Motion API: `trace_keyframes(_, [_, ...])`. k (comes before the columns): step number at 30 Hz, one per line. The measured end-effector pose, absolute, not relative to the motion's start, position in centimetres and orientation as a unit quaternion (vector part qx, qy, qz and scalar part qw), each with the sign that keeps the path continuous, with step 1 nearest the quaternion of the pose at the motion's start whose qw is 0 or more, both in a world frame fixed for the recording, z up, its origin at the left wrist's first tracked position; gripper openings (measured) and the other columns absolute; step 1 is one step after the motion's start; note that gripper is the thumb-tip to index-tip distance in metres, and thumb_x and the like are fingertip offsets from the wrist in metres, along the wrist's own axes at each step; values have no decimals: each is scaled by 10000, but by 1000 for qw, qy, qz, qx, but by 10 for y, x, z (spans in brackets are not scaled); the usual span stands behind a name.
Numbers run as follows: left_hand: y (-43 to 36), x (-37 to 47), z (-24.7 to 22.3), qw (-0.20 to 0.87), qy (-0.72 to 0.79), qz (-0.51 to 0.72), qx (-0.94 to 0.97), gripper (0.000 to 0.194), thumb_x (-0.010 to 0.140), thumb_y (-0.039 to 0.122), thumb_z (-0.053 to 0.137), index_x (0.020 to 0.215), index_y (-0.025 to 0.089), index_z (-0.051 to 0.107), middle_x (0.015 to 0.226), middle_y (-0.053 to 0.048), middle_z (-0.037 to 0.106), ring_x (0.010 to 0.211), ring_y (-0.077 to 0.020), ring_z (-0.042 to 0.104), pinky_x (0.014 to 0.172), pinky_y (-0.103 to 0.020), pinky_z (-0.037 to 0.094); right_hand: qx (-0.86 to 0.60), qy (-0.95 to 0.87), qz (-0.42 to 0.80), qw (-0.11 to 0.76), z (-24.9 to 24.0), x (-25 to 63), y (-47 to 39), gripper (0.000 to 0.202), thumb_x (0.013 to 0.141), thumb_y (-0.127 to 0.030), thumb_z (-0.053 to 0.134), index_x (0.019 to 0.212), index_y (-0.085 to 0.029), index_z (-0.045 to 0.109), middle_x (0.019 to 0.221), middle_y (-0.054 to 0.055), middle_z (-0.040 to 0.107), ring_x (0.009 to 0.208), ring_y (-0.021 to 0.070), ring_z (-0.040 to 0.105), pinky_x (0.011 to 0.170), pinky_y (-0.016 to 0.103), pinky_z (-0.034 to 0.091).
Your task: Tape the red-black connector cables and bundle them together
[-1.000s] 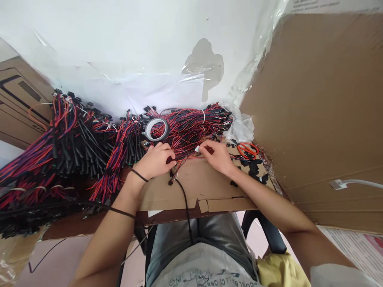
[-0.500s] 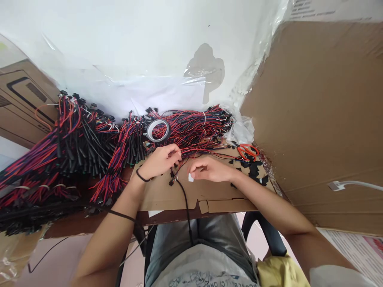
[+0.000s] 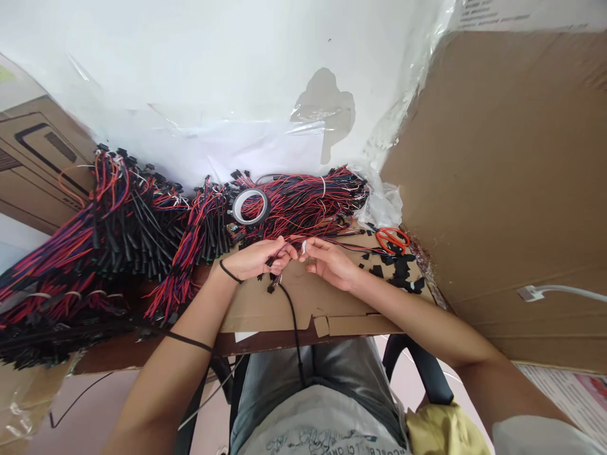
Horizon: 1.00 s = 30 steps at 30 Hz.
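Observation:
Red and black wires with small black connectors run through the closed fingers of my left hand (image 3: pixel 260 259), near the middle of the cardboard sheet (image 3: pixel 279 316). Just to its right, my right hand (image 3: pixel 331 262) pinches a small white piece (image 3: pixel 304 246) between thumb and finger, close to the left fingertips. Below the left hand, a black cable (image 3: pixel 294 322) with connectors at its top end hangs over the sheet's front edge. A roll of tape (image 3: pixel 251 206) rests on the wire pile behind my hands.
Large bundles of wires (image 3: pixel 137 221) fill the left side. A tied wire bundle (image 3: pixel 308 196) lies along the wall. Orange-handled scissors (image 3: pixel 392 240), black scraps (image 3: pixel 402 268) and a clear plastic bag (image 3: pixel 382 205) are at the right, beside a tall cardboard panel (image 3: pixel 512 189).
My left hand has taken hold of wires and lifted their connectors. My right hand has moved up with the white piece, close to the left fingers.

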<state>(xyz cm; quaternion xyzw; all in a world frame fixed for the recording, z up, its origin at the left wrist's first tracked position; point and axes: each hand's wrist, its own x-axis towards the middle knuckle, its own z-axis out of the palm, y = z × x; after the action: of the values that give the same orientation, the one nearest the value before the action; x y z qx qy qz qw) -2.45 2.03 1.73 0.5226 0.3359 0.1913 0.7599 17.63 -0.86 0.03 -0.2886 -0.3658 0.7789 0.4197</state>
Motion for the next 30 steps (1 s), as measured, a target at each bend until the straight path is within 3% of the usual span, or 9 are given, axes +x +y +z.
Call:
trace_keyframes(4, [18,-19,18,766,347,199,503,442,868,551,506,782,124,582,553,58,341,486,-64,293,493,-187,345,-289,-362,777,427,1,177,-7,302,647,-365,806,743,-177,590,803,-9,609,738,85,553,569,166,404])
trace_keyframes(8, [14,-14,20,733,395,195,519,359,837,470,574,754,121,605,592,7,498,559,-97,473,604,-249,472,-263,-365,777,441,2,176,-7,288,667,-354,791,703,-167,575,1079,11,615,729,63,542,556,167,392])
trace_keyframes(11, [11,-10,22,733,405,174,518,298,800,418,626,745,126,603,610,3,533,563,-99,500,632,-282,512,-241,-364,785,440,1,174,-7,294,675,-351,789,707,-169,560,935,2,615,668,58,509,523,162,359])
trace_keyframes(14, [9,-8,23,753,389,146,510,281,822,403,598,724,143,556,481,67,382,416,-52,324,437,-184,395,-230,-383,792,416,1,174,-8,290,708,-370,768,744,-178,554,688,-30,532,573,59,435,456,151,281])
trace_keyframes(16, [9,-8,22,761,382,142,505,279,832,387,589,698,157,505,449,95,281,382,-36,203,357,-133,226,-225,-395,793,405,3,174,-9,290,735,-394,746,778,-180,556,630,-45,476,530,58,387,421,148,229])
trace_keyframes(18, [9,-8,22,763,374,144,507,307,846,396,573,675,168,460,453,100,249,379,-32,155,343,-126,139,-219,-392,795,407,6,174,-10,295,747,-396,736,776,-178,539,621,-55,435,509,51,353,408,145,209])
trace_keyframes(22, [10,-6,22,778,354,138,500,318,906,444,466,734,177,475,461,104,221,374,-41,125,337,-126,136,-222,-343,804,433,11,175,-7,341,715,-327,767,721,-184,458,629,-66,399,499,36,317,410,138,218])
trace_keyframes(26, [11,-7,21,788,354,141,484,244,930,375,416,811,180,504,453,109,203,360,-47,94,331,-124,113,-238,-318,794,460,11,184,3,350,706,-261,753,706,-195,409,612,-68,366,491,39,302,395,132,200])
trace_keyframes(30, [11,-9,20,776,348,163,500,200,908,334,473,831,161,540,450,100,289,342,-39,179,336,-121,174,-258,-311,765,502,8,193,13,369,723,-224,722,691,-203,355,598,-75,301,472,39,293,382,124,176])
